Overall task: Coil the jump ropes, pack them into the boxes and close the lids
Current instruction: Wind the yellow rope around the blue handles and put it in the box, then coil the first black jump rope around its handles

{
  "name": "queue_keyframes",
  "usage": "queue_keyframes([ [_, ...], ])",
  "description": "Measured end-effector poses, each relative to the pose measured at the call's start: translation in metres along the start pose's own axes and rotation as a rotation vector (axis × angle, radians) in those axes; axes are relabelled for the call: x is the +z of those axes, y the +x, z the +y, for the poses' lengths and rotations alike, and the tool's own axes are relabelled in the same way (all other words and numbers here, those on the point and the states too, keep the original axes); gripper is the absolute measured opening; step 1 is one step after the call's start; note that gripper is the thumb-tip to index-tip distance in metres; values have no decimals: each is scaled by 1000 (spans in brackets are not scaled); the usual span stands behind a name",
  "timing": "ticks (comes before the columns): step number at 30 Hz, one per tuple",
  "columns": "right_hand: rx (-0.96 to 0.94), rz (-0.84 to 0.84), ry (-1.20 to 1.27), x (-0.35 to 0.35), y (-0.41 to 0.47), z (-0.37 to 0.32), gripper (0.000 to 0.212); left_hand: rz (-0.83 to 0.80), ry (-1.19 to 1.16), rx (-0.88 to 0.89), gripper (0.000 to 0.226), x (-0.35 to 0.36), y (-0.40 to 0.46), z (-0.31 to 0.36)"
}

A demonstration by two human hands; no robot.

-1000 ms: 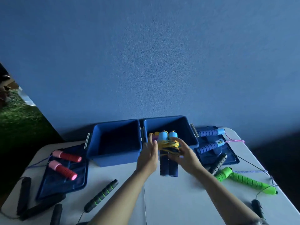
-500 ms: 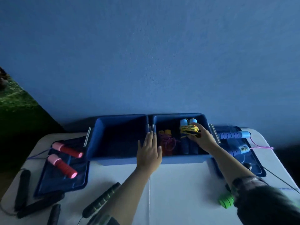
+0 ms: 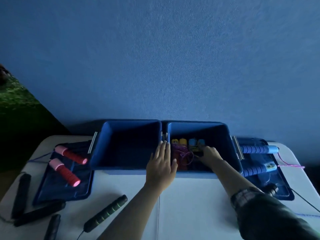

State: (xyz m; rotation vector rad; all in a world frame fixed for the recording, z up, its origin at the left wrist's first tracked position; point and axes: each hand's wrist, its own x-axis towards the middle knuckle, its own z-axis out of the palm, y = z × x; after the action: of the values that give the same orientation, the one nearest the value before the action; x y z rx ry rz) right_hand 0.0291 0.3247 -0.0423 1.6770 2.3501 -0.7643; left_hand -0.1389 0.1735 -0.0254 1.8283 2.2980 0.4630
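Two open blue boxes stand side by side at the table's far edge. The left box (image 3: 103, 146) looks empty. Inside the right box (image 3: 230, 148) lies a coiled rope with yellow-capped handles (image 3: 180, 142) and a pink cord, and beside it the blue-handled rope bundle (image 3: 195, 144) with yellow cord. My right hand (image 3: 208, 154) reaches into the right box and grips that blue-handled bundle low inside. My left hand (image 3: 161, 163) rests flat, fingers straight, on the rims where the two boxes meet.
A blue lid (image 3: 52, 189) at left carries a red-handled rope (image 3: 65, 171). Another lid (image 3: 284, 189) at right carries a blue-handled rope (image 3: 256, 149). Black handles (image 3: 21, 196) and a black-green handle (image 3: 105, 213) lie on the white table's (image 3: 190, 205) front left.
My right hand carried the blue-handled bundle from the table in front of the box into the right box and lowered it beside the yellow-capped rope. My left hand shifted onto the box rims.
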Motion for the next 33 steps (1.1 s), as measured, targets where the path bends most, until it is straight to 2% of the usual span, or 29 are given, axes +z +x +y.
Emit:
queue_keyframes([
  [4,33,-87,137,-10,-12,0,87,-31,35,-33,70,-8,0,4],
  [6,41,-71,117,-15,-16,-2,82,-102,52,-60,77,-12,1,6],
  [9,58,10,127,-23,-29,-9,59,-159,131,-68,69,-20,0,9],
  [13,69,192,174,-27,-62,-22,39,-68,124,-76,83,-27,-15,22],
  [17,-65,405,196,-17,-102,-35,40,31,120,-55,62,-31,-53,38],
  [22,-212,534,265,16,-146,-51,39,101,103,-128,56,-26,-114,40],
  [26,-274,465,239,58,-177,-60,45,98,96,-220,52,-21,-168,19],
  [30,-321,240,248,104,-211,-79,43,-115,117,-408,56,-23,-213,-21],
  [33,-356,88,217,138,-233,-99,42,-178,111,-485,56,-31,-244,-55],
])
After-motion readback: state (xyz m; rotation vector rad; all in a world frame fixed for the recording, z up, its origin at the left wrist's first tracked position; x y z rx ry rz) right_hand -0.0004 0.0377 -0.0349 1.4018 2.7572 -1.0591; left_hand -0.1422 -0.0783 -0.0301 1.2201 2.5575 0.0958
